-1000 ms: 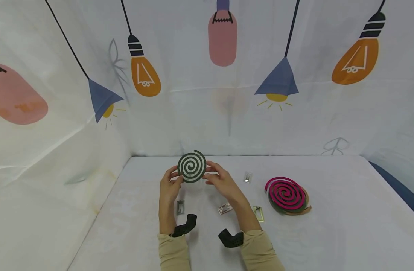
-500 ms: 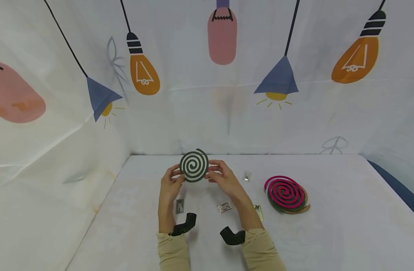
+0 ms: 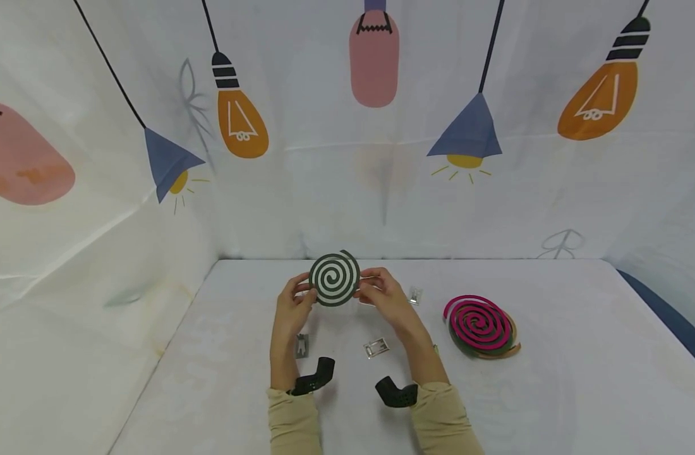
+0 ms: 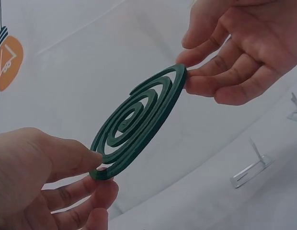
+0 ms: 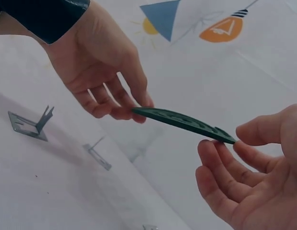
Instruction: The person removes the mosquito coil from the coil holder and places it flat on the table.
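A green mosquito coil point(image 3: 334, 278) is held up above the table between both hands, its flat face toward the head camera. My left hand point(image 3: 293, 308) pinches its left edge, thumb in front and fingers behind, as the left wrist view point(image 4: 48, 167) also shows. At the opposite edge, fingers of my right hand point(image 3: 388, 300) touch the coil; in the left wrist view that thumb stands apart from it. Small metal coil stands lie around: one point(image 3: 302, 346) beside the left wrist, another point(image 3: 376, 347) between the forearms, a third point(image 3: 416, 296) beyond the right hand.
On the right of the white table point(image 3: 552, 404) lies a stack of mosquito coils point(image 3: 479, 325), pink on top, green and tan beneath. A yellowish stand point(image 3: 436, 348) is mostly hidden by the right forearm. A printed cloth wall point(image 3: 325, 202) rises behind.
Both hands have shifted slightly right with the coil between them. The right forearm now covers most of the yellowish stand, which showed more before. The coil stack stays put.
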Tool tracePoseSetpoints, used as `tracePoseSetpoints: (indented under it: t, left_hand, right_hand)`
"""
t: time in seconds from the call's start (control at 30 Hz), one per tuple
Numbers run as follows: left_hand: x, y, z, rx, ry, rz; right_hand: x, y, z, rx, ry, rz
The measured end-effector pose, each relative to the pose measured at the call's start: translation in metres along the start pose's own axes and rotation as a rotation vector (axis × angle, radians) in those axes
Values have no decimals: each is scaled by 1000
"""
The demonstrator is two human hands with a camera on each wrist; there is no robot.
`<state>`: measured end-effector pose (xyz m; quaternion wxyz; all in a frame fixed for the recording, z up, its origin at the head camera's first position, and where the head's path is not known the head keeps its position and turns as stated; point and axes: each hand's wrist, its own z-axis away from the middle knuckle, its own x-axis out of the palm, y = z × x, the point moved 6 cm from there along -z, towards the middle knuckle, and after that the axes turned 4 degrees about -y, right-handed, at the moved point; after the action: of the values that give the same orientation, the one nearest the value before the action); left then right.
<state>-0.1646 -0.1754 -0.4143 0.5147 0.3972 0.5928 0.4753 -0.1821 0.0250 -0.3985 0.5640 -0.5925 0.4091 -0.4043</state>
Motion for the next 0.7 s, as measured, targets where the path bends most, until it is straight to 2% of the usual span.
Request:
tracePoseSetpoints:
  t: [0.37,0.7]
  left_hand:
    - [9,7,-1,10,-21,-12]
    - [15,12,1,15,-52,-18]
  right_hand:
    - [-13,1,3,31,71,-6]
    - [-19,0,4,28,80,-29]
